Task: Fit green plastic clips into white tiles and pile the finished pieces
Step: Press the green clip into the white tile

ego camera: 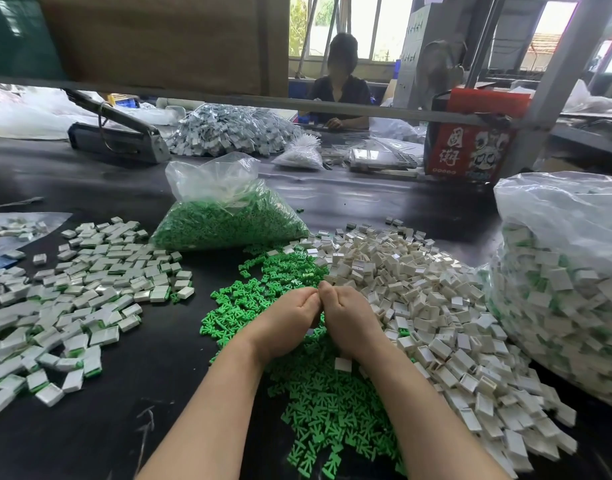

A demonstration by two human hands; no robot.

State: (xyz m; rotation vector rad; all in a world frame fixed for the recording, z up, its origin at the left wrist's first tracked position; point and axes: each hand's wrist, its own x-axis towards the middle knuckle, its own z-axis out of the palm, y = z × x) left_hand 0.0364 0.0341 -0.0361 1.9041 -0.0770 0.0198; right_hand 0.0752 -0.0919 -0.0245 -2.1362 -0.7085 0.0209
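**Fitting a clip above the loose green pile**

While your two hands meet over the heap of loose green clips, they hide whatever piece lies between them. Your left hand and right hand are both curled, thumbs and fingertips pressed together at the point where they touch; whether they pinch a clip, a tile, or both cannot be told from this view.

Taking the loose green clips as landmark: the empty white tiles lie heaped directly to its right, their edge mingling with the green. The finished pieces, white with green showing at one edge, spread well to its left. Beyond it stands an open clear bag of green clips. Far to its right rises a large clear bag of finished pieces. One stray white tile rests on the landmark heap beneath your right wrist.

Probable faults from here: a clip pressed in crooked may jam or snap; your forearms, resting low, could sweep clips into the tiles; an unfitted tile tossed left would contaminate the finished pile.
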